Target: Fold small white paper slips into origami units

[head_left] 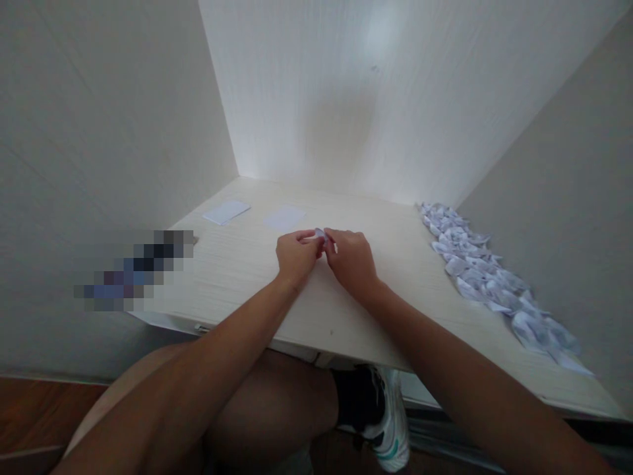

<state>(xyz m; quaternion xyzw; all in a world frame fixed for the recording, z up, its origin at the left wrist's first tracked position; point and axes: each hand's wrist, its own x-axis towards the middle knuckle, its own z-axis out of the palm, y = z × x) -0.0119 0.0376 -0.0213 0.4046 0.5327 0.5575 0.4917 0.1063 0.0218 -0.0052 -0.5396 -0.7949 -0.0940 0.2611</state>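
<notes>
Above the middle of the pale desk (pixel 237 270), my left hand (pixel 298 254) and my right hand (pixel 352 257) meet at the fingertips. Both are closed on one small piece of folded white paper (pixel 321 233). Most of the paper is hidden by the fingers, so its full shape does not show. Just beyond my left hand lies a flat white sheet of paper (pixel 284 217). Farther left is a second, thicker-looking stack of white paper (pixel 226 212).
Along the right wall runs a long heap of folded white paper pieces (pixel 475 260). A blurred-out area (pixel 143 267) covers something at the desk's left edge. Walls enclose the desk on three sides. Below the front edge are my legs and a white shoe (pixel 393 422).
</notes>
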